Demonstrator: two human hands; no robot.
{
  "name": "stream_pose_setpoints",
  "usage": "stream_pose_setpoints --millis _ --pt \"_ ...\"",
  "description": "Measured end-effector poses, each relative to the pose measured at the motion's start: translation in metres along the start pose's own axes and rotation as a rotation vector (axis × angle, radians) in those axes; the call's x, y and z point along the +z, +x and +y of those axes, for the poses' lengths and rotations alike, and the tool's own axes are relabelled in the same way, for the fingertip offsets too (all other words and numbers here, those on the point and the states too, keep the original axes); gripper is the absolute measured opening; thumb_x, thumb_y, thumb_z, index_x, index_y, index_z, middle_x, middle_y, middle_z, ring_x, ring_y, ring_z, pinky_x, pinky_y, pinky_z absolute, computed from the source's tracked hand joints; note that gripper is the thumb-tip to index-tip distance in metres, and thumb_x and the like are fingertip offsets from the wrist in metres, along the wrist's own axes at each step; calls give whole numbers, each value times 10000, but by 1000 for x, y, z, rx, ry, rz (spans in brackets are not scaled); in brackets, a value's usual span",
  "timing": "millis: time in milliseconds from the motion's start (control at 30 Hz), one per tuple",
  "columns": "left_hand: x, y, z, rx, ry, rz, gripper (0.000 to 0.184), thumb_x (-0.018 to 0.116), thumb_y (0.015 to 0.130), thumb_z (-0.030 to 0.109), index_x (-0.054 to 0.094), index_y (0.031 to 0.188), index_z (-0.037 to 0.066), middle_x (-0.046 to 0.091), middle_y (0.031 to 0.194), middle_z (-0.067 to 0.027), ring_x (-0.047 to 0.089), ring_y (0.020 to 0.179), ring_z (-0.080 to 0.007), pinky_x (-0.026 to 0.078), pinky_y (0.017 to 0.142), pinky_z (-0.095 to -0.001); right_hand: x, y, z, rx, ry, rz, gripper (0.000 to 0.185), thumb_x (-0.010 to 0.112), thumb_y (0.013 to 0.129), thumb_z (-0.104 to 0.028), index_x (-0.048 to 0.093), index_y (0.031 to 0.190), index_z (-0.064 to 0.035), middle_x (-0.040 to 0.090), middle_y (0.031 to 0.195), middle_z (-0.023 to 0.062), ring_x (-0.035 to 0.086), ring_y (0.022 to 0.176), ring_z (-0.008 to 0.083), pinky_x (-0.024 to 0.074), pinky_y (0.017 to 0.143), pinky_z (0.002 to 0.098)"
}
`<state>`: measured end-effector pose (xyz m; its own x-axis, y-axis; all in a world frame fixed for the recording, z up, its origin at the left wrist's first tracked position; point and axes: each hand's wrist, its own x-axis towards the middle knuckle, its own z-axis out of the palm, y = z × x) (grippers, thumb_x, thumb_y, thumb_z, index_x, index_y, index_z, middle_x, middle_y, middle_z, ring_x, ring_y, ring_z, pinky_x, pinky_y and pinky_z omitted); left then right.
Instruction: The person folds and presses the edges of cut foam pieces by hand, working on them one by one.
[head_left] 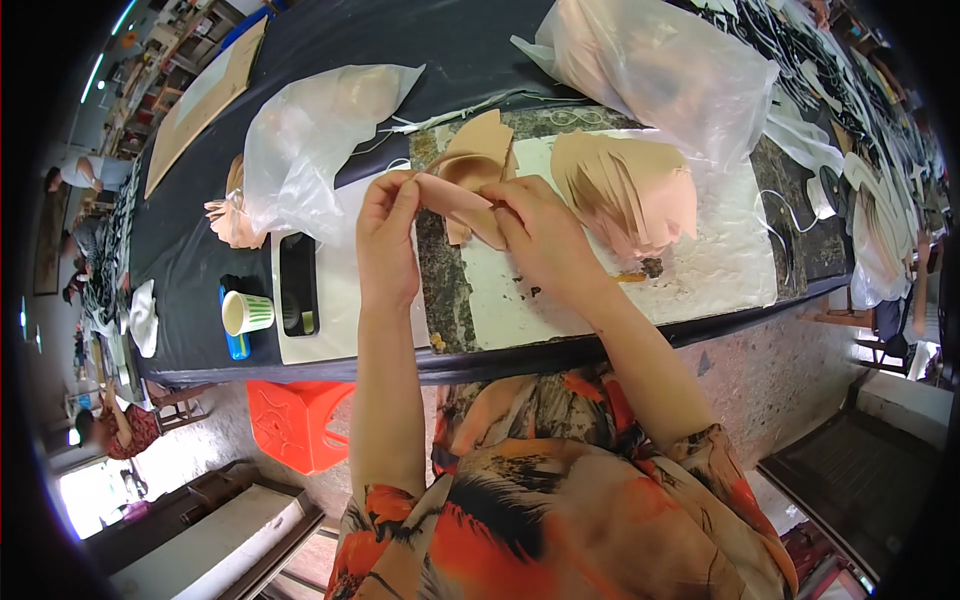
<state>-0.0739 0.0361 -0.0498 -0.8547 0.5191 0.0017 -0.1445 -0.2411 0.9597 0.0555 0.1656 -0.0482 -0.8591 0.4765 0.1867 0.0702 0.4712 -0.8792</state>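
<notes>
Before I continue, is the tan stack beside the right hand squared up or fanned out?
Fanned out: the tan stack shows several staggered edges rather than one flush side.

The left hand (385,250) and right hand (548,238) are holding a curved tan piece (452,198) between their fingers (404,200). A fanned stack (625,185) is lying beside them on a white sheet (720,275). A plastic bag (315,130) is resting on the dark surface (190,265), near a paper cup (248,313).

No legible text, labels, brands, numbers or signs in view.
</notes>
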Motion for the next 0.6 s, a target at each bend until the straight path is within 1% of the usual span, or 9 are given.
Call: stream_pose_setpoints --millis 100,167,200,233,300,333,467,500,600 --pt "3 -15 19 138 210 3 103 587 913 96 562 997 41 555 1047 -37 509 975 -109 407 879 -256 -8 -2 -14 -261 -107 169 266 583 851 -146 597 1085 -20 588 1069 166 557 997 331 443 841 381" --pt "12 -27 22 207 295 -74 108 587 911 89 558 1000 34 551 1071 -53 513 986 -114 411 886 -263 -15 -4 -23 -319 43 67 268 608 845 -150 596 1082 -25 604 990 127 576 934 271 449 808 347" --pt "15 -32 23 240 337 -116 111 588 910 85 555 1001 31 548 1083 -61 515 992 -116 413 890 -266 -18 -6 -27 -344 118 18 270 621 842 -153 596 1081 -28 612 950 107 586 903 241 453 792 330" --pt "17 -37 22 295 503 -153 124 591 905 79 555 1009 24 538 1102 -70 515 997 -128 425 876 -261 -21 -8 -32 -179 266 -60 247 622 850 -145 596 1065 -25 606 916 79 577 870 198 450 771 305" --pt "29 -48 22 228 407 -135 125 594 904 81 560 1009 23 540 1099 -65 516 1007 -133 440 862 -261 -24 -12 -38 154 556 -211 203 625 865 -129 596 1033 -19 594 847 23 560 803 111 445 730 253" --pt "33 -53 24 195 359 -125 126 596 904 82 562 1009 22 540 1098 -62 517 1013 -136 447 855 -261 -23 -14 -31 146 624 -181 179 622 872 -120 595 1016 -16 582 836 6 538 785 88 436 713 235" --pt "28 -60 46 -452 30 -59 311 605 915 208 561 1154 14 573 1070 -53 554 989 -148 531 766 -286 -29 -25 -19 174 790 -142 119 612 888 -88 590 970 -5 560 816 -28 489 748 41 416 672 197" --pt "24 -60 44 -526 -80 -179 442 538 942 310 511 1242 -13 595 1140 -122 604 999 -155 569 662 -270 -32 -27 -24 196 805 -158 112 610 889 -82 589 965 -3 562 818 -29 487 747 40 415 668 196" --pt "18 -60 38 -554 -195 -313 367 551 940 243 533 1205 -9 617 1081 -105 626 922 -124 561 637 -209 -32 -32 -27 206 786 -202 111 627 871 -94 610 950 -18 558 796 -27 475 708 47 400 641 200"
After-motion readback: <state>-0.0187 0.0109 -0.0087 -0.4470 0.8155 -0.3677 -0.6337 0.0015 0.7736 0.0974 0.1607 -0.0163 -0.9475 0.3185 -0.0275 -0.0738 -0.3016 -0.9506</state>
